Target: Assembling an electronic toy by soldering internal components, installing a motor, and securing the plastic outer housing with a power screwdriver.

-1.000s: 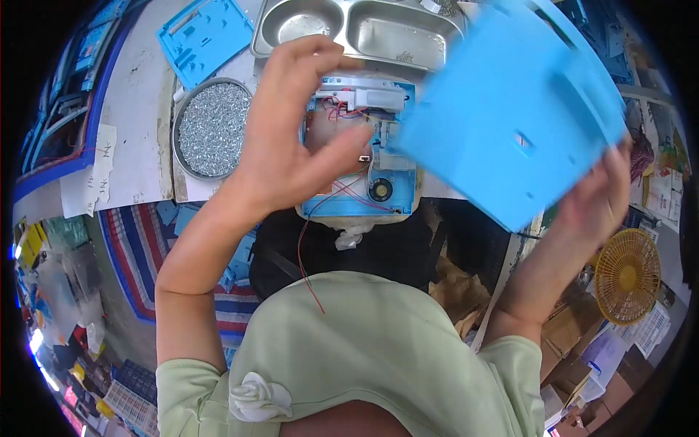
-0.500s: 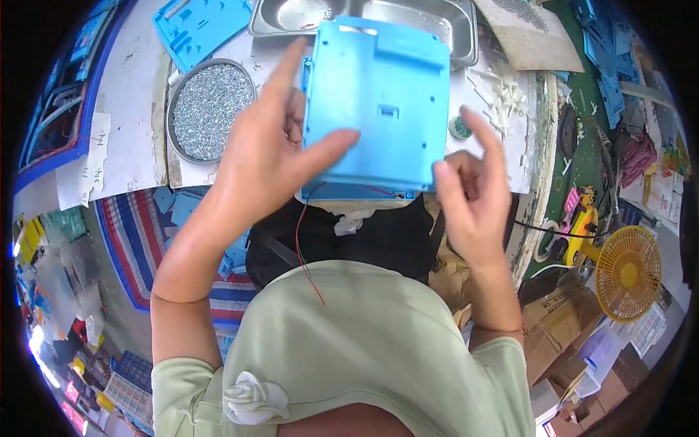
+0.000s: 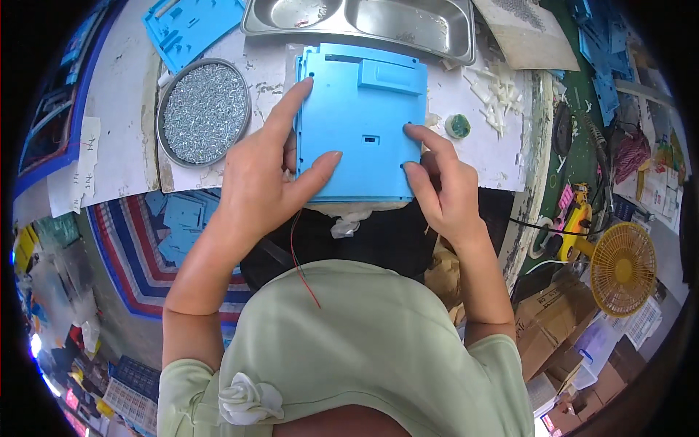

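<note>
A flat, square blue plastic casing (image 3: 349, 116) lies at the table's front edge, its upper panel seated over the lower half. It has a raised block near the top and a small slot in the middle. My left hand (image 3: 258, 164) grips the left side, index finger at the upper corner and thumb over the face. At the right edge, my right hand (image 3: 448, 182) holds the casing between thumb and fingers. Red and black wires (image 3: 294, 247) hang from the casing's lower left over my lap. Whatever is inside the casing is hidden.
Left of the casing stands a round metal dish (image 3: 204, 113) full of small screws. A steel compartment tray (image 3: 408, 29) sits behind. On the right are a small round green-and-white container (image 3: 457, 127) and white plastic pieces (image 3: 495, 102). Another blue panel (image 3: 191, 33) lies far left.
The upper blue panel has come down from a raised, tilted position onto the lower half. My right hand has moved in from beside it and now grips the right edge.
</note>
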`<state>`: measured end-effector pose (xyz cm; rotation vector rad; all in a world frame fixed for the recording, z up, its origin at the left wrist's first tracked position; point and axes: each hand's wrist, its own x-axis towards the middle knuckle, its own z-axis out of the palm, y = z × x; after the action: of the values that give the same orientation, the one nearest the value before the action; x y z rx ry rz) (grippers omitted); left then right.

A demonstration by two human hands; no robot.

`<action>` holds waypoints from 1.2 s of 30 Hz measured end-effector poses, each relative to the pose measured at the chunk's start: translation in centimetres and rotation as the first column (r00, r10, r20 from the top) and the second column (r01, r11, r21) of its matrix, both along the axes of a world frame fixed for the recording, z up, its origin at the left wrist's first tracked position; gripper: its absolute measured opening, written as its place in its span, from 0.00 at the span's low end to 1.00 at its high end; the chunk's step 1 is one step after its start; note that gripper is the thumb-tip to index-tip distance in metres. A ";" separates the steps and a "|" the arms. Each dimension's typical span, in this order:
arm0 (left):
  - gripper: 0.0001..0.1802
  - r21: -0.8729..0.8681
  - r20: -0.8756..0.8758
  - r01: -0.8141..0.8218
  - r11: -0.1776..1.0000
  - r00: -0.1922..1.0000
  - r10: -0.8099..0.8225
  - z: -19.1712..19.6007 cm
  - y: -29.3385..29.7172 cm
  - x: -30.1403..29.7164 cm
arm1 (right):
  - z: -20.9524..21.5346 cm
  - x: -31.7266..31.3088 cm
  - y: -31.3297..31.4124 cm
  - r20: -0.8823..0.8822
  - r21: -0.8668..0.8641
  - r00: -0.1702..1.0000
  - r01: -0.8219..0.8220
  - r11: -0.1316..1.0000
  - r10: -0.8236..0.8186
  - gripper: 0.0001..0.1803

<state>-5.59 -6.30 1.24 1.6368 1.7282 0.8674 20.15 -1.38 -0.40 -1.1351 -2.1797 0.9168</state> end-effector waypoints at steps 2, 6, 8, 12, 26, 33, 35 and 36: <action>0.44 0.014 0.009 -0.030 0.999 1.000 0.030 -0.5 -0.6 0.2 | 0.5 -0.1 -0.3 0.014 -0.047 1.000 0.022 0.999 -0.022 0.25; 0.44 0.029 0.009 -0.058 0.998 0.998 0.058 -0.6 -1.0 0.4 | 0.6 -0.8 -1.7 0.041 0.034 0.988 0.147 0.988 -0.149 0.26; 0.44 0.037 0.009 -0.044 0.998 0.999 0.044 -0.5 -0.8 0.4 | 0.3 -0.8 -2.2 0.043 0.078 0.985 0.161 0.984 -0.165 0.27; 0.42 0.063 -0.011 -0.058 0.996 0.998 0.059 -0.5 -0.7 0.3 | 0.3 -0.5 -2.0 0.066 0.129 0.991 0.105 0.986 -0.114 0.30; 0.31 -0.179 0.114 -0.037 0.983 0.992 0.059 -1.0 -3.6 -1.2 | 3.9 0.0 -0.3 0.605 0.151 0.787 -0.261 0.953 0.120 0.38; 0.09 0.331 -0.405 -0.096 0.939 0.884 0.233 -1.2 -0.6 -10.3 | 7.7 -1.7 2.0 0.705 0.141 0.680 -0.411 0.901 0.200 0.33; 0.09 0.231 -0.522 -0.056 0.971 0.835 0.172 -1.9 -1.1 -11.3 | 9.1 -3.1 3.0 0.733 0.135 0.638 -0.478 0.868 0.237 0.25; 0.09 0.174 -0.574 -0.047 0.984 0.807 0.140 -2.4 -1.4 -11.6 | 9.9 -4.2 4.1 0.713 0.170 0.646 -0.535 0.828 0.271 0.22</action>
<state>-17.15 -7.71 -1.16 2.0926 2.2140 0.5714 15.99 2.67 9.50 -0.8504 -3.1334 0.1972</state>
